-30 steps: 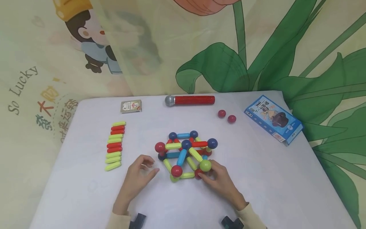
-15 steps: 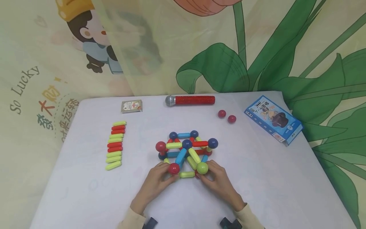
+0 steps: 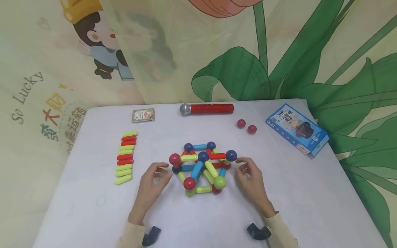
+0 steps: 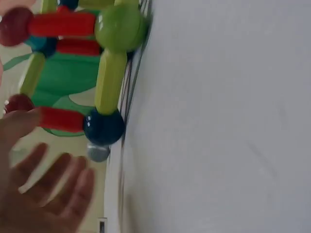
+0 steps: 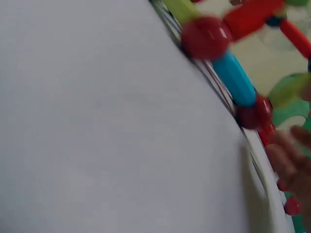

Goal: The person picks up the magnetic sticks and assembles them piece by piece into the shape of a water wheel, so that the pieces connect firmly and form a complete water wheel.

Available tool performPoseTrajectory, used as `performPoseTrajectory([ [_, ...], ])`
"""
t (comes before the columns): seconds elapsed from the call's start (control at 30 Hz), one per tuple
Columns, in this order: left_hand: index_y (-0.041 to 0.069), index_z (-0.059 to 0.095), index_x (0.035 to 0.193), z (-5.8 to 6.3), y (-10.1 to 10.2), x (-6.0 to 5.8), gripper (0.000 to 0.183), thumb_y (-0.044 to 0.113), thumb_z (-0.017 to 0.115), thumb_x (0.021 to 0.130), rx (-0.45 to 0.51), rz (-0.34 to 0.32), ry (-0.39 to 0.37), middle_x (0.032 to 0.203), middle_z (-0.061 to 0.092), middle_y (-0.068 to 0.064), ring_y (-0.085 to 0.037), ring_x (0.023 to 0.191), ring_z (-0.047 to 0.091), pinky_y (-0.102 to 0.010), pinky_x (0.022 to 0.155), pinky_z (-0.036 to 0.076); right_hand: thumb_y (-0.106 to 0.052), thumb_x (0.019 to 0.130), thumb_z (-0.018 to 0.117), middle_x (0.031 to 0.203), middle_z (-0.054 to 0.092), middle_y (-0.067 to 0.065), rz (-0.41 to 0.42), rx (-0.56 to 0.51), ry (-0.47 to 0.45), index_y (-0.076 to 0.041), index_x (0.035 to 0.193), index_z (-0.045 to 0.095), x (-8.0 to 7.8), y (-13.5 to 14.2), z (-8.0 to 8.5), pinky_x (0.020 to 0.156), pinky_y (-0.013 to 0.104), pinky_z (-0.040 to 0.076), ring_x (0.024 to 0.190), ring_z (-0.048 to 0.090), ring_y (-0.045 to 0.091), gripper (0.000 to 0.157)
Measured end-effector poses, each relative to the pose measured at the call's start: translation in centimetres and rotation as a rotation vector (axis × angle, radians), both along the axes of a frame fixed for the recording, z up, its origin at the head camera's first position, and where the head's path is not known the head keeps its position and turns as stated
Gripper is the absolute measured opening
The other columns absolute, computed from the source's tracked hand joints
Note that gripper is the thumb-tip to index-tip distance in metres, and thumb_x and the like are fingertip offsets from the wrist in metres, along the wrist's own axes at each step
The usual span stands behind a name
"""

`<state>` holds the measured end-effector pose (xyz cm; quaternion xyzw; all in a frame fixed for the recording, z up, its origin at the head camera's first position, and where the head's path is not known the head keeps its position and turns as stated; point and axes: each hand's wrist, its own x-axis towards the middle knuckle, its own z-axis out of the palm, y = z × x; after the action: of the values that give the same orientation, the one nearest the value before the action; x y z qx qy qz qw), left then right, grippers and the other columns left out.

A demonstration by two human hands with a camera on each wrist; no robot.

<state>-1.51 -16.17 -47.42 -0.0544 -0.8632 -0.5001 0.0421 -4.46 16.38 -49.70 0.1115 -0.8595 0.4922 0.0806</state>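
A structure of coloured rods and balls [image 3: 203, 156] stands in the middle of the table; its red, blue and green balls join rods in red, yellow-green and blue. Just to its left is my left hand [image 3: 152, 186], fingers loosely bent and holding nothing. In the left wrist view the thumb overlaps a red rod [image 4: 60, 119]; whether it touches is unclear. My right hand [image 3: 252, 181] hovers at the structure's right side near a blue ball [image 3: 231, 155], its fingers loosely bent around nothing. The right wrist view is blurred, with fingertips near a dark red ball [image 5: 255, 112].
A column of red and yellow-green rods [image 3: 125, 157] lies on the left. Along the back are a small card box [image 3: 143, 115] and a red microphone [image 3: 207, 109]. Two red balls [image 3: 246, 126] and a blue box [image 3: 297, 130] sit at the back right.
My left hand came in to the structure's front left ball, then drew back left. My right hand left the front right corner and moved right and up. The front balls shifted slightly.
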Motion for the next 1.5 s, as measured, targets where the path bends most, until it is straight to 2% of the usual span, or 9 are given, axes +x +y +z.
performPoseTrajectory([
  [0.03, 0.015, 0.058, 0.121, -0.1, -0.2, -0.6, 0.041, 0.015, 0.074, 0.084, -0.031, 0.004, -0.014, 0.112, 0.063, 0.000, -0.014, 0.094, 0.061, -0.026, 0.081, 0.054, -0.010, 0.088, 0.068, 0.106, 0.062, -0.001, -0.010, 0.030, -0.062, -0.015, 0.122, 0.056, -0.7, 0.1, 0.0, 0.069, 0.019, 0.051, 0.081, 0.057, 0.010, 0.036],
  [0.1, 0.015, 0.057, 0.125, -0.4, -0.3, -1.6, 0.047, 0.017, 0.076, 0.082, -0.105, -0.038, -0.037, 0.113, 0.062, 0.000, -0.014, 0.093, 0.061, -0.026, 0.080, 0.054, -0.019, 0.087, 0.071, 0.107, 0.062, -0.003, 0.038, 0.098, -0.172, -0.019, 0.125, 0.056, -2.0, 0.2, 0.0, 0.069, 0.020, 0.051, 0.082, 0.056, 0.010, 0.041],
  [0.2, 0.013, 0.060, 0.121, -0.8, -0.1, -2.4, 0.044, 0.014, 0.078, 0.080, -0.162, -0.101, -0.029, 0.103, 0.065, 0.001, -0.014, 0.088, 0.060, -0.025, 0.076, 0.054, -0.020, 0.086, 0.073, 0.101, 0.065, -0.003, 0.132, 0.134, -0.233, -0.018, 0.120, 0.061, -3.0, 0.3, 0.0, 0.071, 0.023, 0.052, 0.084, 0.057, 0.014, 0.036],
  [0.37, 0.011, 0.064, 0.113, -1.0, 0.1, -2.8, 0.037, 0.011, 0.078, 0.079, -0.158, -0.096, 0.000, 0.096, 0.066, 0.003, -0.011, 0.083, 0.059, -0.024, 0.074, 0.054, -0.011, 0.084, 0.073, 0.101, 0.068, -0.002, 0.163, 0.117, -0.193, -0.014, 0.115, 0.064, -3.3, 0.3, 0.0, 0.074, 0.023, 0.053, 0.086, 0.059, 0.014, 0.032],
  [0.67, 0.013, 0.065, 0.110, -0.9, 0.0, -3.1, 0.029, 0.013, 0.075, 0.083, -0.119, -0.106, -0.033, 0.093, 0.066, 0.005, -0.010, 0.083, 0.058, -0.023, 0.074, 0.054, -0.013, 0.082, 0.076, 0.097, 0.067, -0.002, 0.167, 0.100, -0.184, -0.014, 0.113, 0.065, -3.4, 0.5, 0.0, 0.070, 0.022, 0.052, 0.080, 0.057, 0.015, 0.033],
  [0.97, 0.013, 0.065, 0.113, -0.8, 0.1, -3.1, 0.033, 0.014, 0.076, 0.082, -0.144, -0.087, -0.048, 0.094, 0.065, 0.004, -0.011, 0.081, 0.057, -0.022, 0.073, 0.052, -0.015, 0.080, 0.078, 0.094, 0.065, -0.003, 0.152, 0.142, -0.163, -0.014, 0.113, 0.064, -3.3, 0.5, -0.2, 0.067, 0.021, 0.050, 0.078, 0.055, 0.014, 0.036],
  [1.17, 0.009, 0.063, 0.112, 0.0, 0.8, -3.3, 0.040, 0.025, 0.079, 0.079, -0.207, -0.032, -0.192, 0.086, 0.058, 0.000, -0.013, 0.074, 0.052, -0.023, 0.063, 0.047, -0.023, 0.079, 0.079, 0.088, 0.060, -0.004, 0.117, 0.241, -0.256, -0.017, 0.112, 0.063, -3.4, -0.2, 0.6, 0.065, 0.024, 0.048, 0.077, 0.052, 0.015, 0.037],
  [1.33, 0.004, 0.061, 0.104, 0.7, 2.1, -4.1, 0.037, 0.028, 0.078, 0.080, -0.210, 0.022, -0.319, 0.080, 0.054, -0.005, -0.017, 0.071, 0.050, -0.026, 0.059, 0.044, -0.019, 0.083, 0.076, 0.098, 0.064, 0.003, 0.100, 0.169, -0.367, -0.011, 0.114, 0.062, -3.8, -1.0, 1.1, 0.075, 0.031, 0.054, 0.086, 0.056, 0.020, 0.035],
  [1.5, 0.003, 0.061, 0.106, 0.7, 2.4, -4.9, 0.039, 0.031, 0.075, 0.081, -0.177, 0.035, -0.362, 0.082, 0.058, -0.006, -0.019, 0.074, 0.052, -0.026, 0.061, 0.044, -0.023, 0.084, 0.074, 0.112, 0.064, 0.005, 0.064, 0.103, -0.447, -0.013, 0.121, 0.060, -4.4, -1.8, 0.9, 0.088, 0.041, 0.054, 0.101, 0.059, 0.024, 0.040],
])
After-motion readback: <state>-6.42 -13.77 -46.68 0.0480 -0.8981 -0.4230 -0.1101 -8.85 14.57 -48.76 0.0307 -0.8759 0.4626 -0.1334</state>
